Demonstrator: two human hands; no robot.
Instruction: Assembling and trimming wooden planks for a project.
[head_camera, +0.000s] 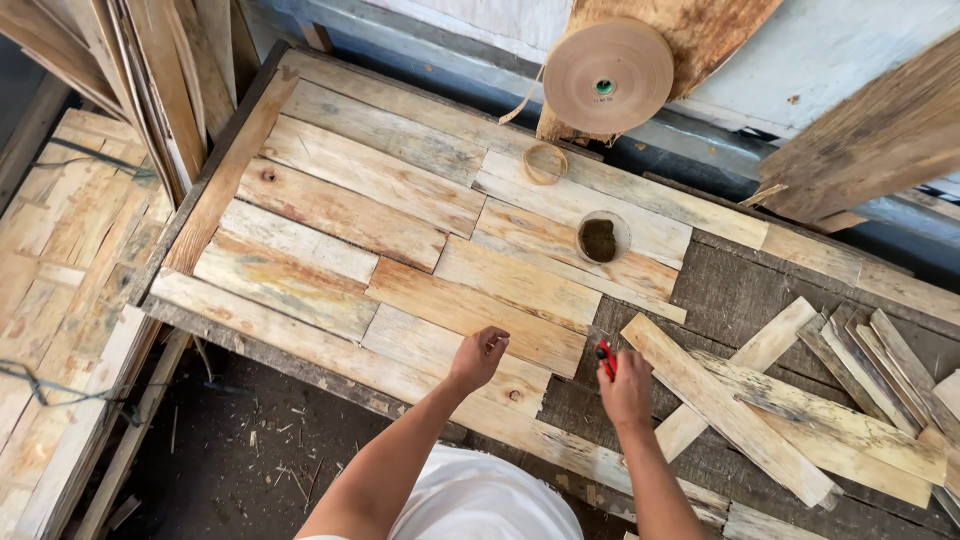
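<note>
Where patchwork boards (400, 220) end, right hand (627, 390) around red tool (606, 357), dark bench (740, 290) beyond.

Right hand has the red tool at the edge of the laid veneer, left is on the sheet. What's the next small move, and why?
Probably bring the red tool down to the free edge of the veneer strips. The right hand holds it just beside that edge, the left hand rests on the strip next to it, and loose strips lie waiting to the right.

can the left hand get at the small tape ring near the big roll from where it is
Probably yes. The left hand hovers over the laid veneer strips, and nothing stands between it and the small tape ring; only flat wood lies across the way, though it would need a long forward stretch.
</note>
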